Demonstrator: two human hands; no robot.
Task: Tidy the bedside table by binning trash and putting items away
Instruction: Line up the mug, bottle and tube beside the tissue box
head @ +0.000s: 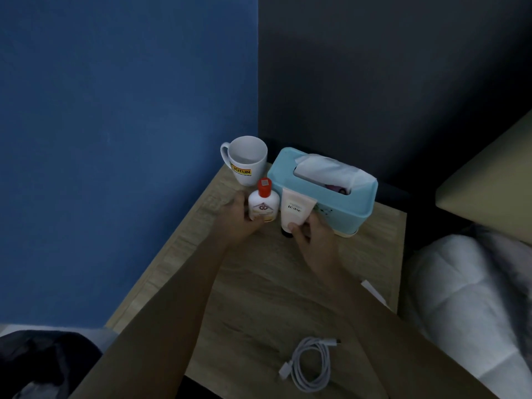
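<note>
both hands are arranging toiletries: left hand (234, 216) grips the red-capped bottle (263, 204), right hand (311, 233) pinches the cream tube (296, 210); next, the coiled cable (312, 362) likely needs stowing.

The wood-grain surface (273, 289) carries a white mug (247, 161) at its far corner, a light-blue tissue box (339, 204) beside it, a red-capped bottle (263, 204) and pale tube (295, 210) seemingly standing in front, and a coiled white cable (312, 364) near the front edge.
</note>
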